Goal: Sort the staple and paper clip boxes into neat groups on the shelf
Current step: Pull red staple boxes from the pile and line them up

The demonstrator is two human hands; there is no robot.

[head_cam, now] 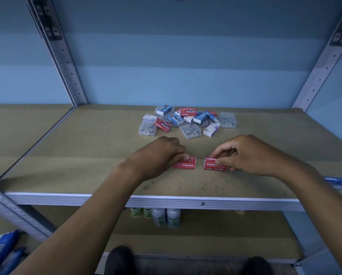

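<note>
Two red staple boxes lie side by side near the front of the brown shelf board (86,155). My left hand (162,155) grips the left red box (187,164) at its left end with curled fingers. My right hand (243,155) pinches the right red box (212,165) between thumb and fingers. A small gap separates the two boxes. Farther back sits a mixed pile (186,121) of red and blue staple boxes, a white box (210,130) and clear paper clip boxes (227,120).
Grey perforated uprights (66,62) frame the shelf at back left and back right. A metal front edge (166,202) runs below my arms. Several bottles (166,216) stand on the lower shelf. A blue object (338,181) lies at the right edge.
</note>
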